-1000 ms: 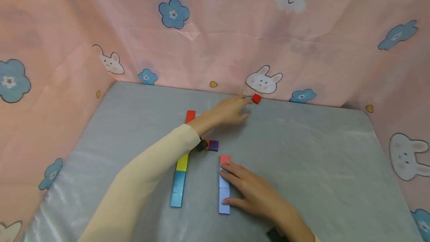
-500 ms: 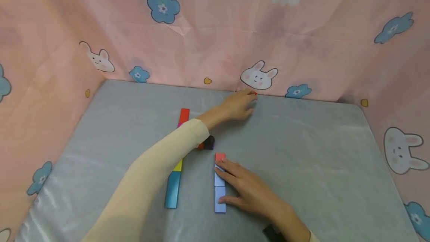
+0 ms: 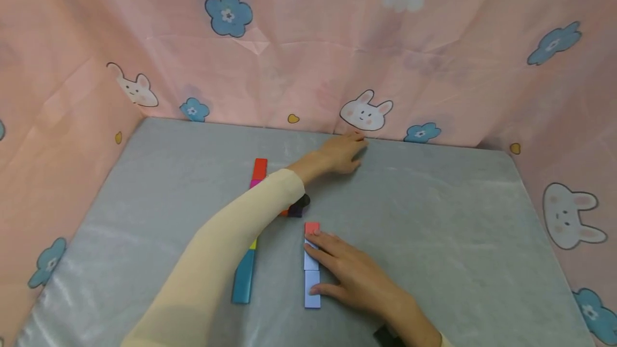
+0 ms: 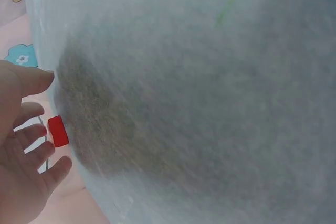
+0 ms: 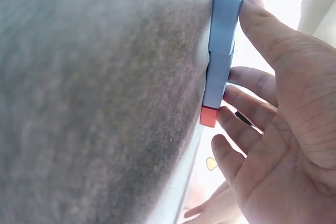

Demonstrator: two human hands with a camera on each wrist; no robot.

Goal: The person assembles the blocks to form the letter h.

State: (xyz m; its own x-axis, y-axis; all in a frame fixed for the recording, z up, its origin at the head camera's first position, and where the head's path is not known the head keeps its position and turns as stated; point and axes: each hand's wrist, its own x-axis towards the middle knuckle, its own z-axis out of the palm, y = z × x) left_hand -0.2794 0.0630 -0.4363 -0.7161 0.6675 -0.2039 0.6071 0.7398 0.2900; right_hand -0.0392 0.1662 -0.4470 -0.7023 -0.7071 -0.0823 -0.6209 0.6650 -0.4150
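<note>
At the back edge of the table my left hand (image 3: pixel 342 152) reaches out with its fingers loosely bent. A small red block (image 4: pixel 58 131) lies beside those fingertips in the left wrist view; the hand hides it in the head view. My right hand (image 3: pixel 356 272) rests with relaxed fingers on a short row made of two light-blue blocks (image 3: pixel 312 296) and a coral-red block (image 3: pixel 311 227). In the right wrist view its thumb and fingertips touch the upper faces of the light-blue blocks (image 5: pixel 226 14), with a fingertip at the coral-red block (image 5: pixel 208 116).
Left of that row runs a longer line of blocks, with a teal one (image 3: pixel 243 277) near and a red one (image 3: pixel 261 168) far. The left sleeve (image 3: pixel 231 234) crosses above its middle. A dark purple block (image 3: pixel 295 212) shows beneath the wrist. Pink printed cloth (image 3: pixel 299 68) walls the back and sides.
My left hand has moved slightly further back and right, over the small red block, which was visible just beyond its fingertips. My right hand stays on the light-blue row. The head view has shifted slightly.
</note>
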